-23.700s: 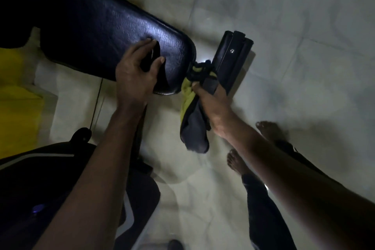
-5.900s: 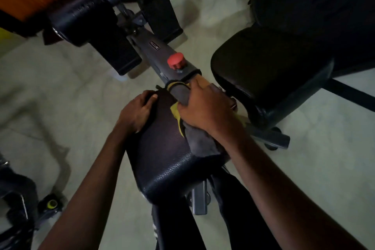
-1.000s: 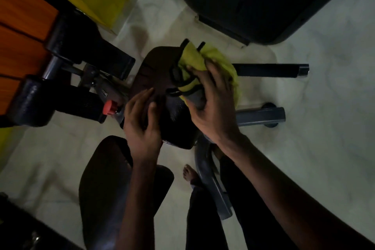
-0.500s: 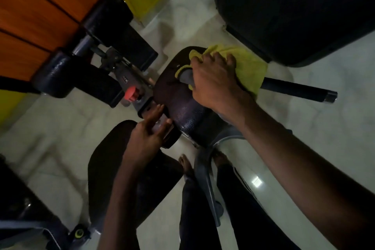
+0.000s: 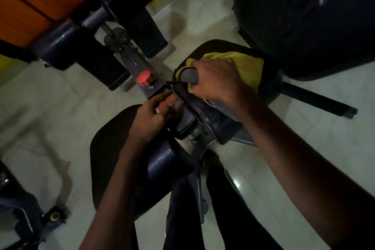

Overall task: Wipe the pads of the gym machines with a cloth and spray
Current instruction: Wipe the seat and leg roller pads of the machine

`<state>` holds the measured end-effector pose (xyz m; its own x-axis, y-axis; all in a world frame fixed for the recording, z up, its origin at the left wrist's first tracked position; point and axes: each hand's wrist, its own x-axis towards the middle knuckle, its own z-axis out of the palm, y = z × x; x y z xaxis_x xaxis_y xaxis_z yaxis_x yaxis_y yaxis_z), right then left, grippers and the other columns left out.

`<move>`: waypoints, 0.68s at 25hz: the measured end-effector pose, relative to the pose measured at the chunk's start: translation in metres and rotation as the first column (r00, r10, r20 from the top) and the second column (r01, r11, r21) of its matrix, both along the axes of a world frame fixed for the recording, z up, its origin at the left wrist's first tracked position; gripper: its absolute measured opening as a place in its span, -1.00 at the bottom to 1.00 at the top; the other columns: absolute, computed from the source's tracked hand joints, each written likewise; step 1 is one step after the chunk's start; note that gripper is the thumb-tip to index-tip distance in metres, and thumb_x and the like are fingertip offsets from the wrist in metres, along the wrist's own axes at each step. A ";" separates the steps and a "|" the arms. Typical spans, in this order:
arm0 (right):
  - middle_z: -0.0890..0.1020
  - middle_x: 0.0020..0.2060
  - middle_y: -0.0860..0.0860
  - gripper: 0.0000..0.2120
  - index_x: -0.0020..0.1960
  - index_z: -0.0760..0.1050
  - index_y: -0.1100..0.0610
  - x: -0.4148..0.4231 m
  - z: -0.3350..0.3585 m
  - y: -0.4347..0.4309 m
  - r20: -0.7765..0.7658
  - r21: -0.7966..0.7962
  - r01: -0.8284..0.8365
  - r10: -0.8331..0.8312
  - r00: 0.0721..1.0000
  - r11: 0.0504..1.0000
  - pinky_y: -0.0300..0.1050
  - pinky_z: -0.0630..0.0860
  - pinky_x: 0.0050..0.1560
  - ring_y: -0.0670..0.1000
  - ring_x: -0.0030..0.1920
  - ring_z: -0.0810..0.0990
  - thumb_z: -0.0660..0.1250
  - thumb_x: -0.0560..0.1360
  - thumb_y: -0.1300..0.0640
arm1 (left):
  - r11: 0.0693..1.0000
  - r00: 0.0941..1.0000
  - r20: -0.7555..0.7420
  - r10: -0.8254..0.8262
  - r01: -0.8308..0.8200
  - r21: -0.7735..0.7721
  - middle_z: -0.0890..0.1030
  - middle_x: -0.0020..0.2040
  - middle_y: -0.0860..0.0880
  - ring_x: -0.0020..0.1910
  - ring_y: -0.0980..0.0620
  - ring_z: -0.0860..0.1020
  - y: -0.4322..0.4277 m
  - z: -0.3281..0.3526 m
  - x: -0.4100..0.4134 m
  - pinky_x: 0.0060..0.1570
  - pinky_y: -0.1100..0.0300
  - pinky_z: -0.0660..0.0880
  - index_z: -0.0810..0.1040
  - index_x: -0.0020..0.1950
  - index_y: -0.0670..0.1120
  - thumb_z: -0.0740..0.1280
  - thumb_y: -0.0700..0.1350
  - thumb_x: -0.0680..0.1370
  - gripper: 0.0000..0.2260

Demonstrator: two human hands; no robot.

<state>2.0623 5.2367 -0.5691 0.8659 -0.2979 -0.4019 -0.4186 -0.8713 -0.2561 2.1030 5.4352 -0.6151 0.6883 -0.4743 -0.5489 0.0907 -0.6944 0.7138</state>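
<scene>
A small black padded seat (image 5: pixel 219 115) of a gym machine sits at the centre. A yellow and grey cloth (image 5: pixel 245 67) lies on its top, and my right hand (image 5: pixel 215 81) grips the cloth and presses it onto the pad. My left hand (image 5: pixel 154 115) is at the pad's near left edge, fingers curled against the grey metal bracket (image 5: pixel 184 124) under it. A second black pad (image 5: pixel 125 158) lies lower left, below my left forearm. No spray bottle is in view.
A grey machine arm with a red knob (image 5: pixel 144 81) runs up left to black roller pads (image 5: pixel 81 50). A large black pad (image 5: pixel 308 16) fills the upper right. A black bar (image 5: pixel 320 101) lies on the pale tiled floor. My legs stand below.
My right hand has drawn the cloth toward the pad's left edge. My left hand has moved in closer to the bracket and curled its fingers there.
</scene>
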 end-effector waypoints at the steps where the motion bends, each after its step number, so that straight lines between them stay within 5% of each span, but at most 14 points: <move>1: 0.61 0.14 0.08 -0.67 0.20 0.48 0.06 0.001 -0.002 0.002 -0.005 -0.007 -0.010 0.010 1.000 1.000 0.07 0.41 0.15 0.19 0.20 0.57 0.34 0.49 -0.01 | 0.998 0.995 0.100 0.009 -0.016 0.065 0.64 0.07 0.01 -0.07 0.28 0.63 0.000 -0.002 -0.001 -0.09 0.44 0.46 0.55 0.36 0.08 0.29 -0.09 0.62 -0.69; 3: 0.62 0.06 0.08 -0.73 0.15 0.49 0.07 -0.011 -0.001 0.005 0.007 -0.004 -0.011 0.011 1.000 1.000 0.02 0.45 0.05 0.18 0.11 0.59 0.36 0.49 0.01 | 0.967 0.953 0.293 -0.078 0.001 0.254 0.62 0.18 -0.11 0.11 -0.04 0.61 0.002 -0.015 0.002 0.14 0.12 0.47 0.56 0.32 0.00 0.25 0.00 0.61 -0.69; 6: 0.62 -0.06 0.06 -0.75 0.11 0.49 0.07 -0.022 -0.002 0.012 0.099 -0.021 -0.054 0.055 0.994 0.998 0.00 0.47 -0.05 0.15 -0.02 0.59 0.38 0.46 0.05 | 0.917 0.964 0.240 -0.117 0.013 0.398 0.60 0.20 -0.23 0.18 -0.24 0.53 0.005 -0.032 0.018 0.16 -0.02 0.43 0.57 0.24 -0.12 0.23 0.04 0.61 -0.68; 17: 0.64 0.04 0.06 -0.68 0.18 0.53 -0.03 0.036 -0.024 0.028 -0.128 0.060 -0.131 0.137 0.982 0.990 0.08 0.55 0.07 0.20 0.06 0.62 0.42 0.43 0.00 | 0.959 0.967 0.196 -0.161 0.107 0.262 0.64 0.24 -0.09 0.24 -0.15 0.56 0.006 -0.037 0.030 0.33 0.01 0.36 0.54 0.36 0.11 0.28 -0.03 0.58 -0.66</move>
<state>2.0986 5.2649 -0.5936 0.8351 -0.1590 -0.5267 -0.3319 -0.9091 -0.2518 2.1331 5.4414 -0.6521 0.7413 -0.4383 -0.5082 -0.1507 -0.8466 0.5105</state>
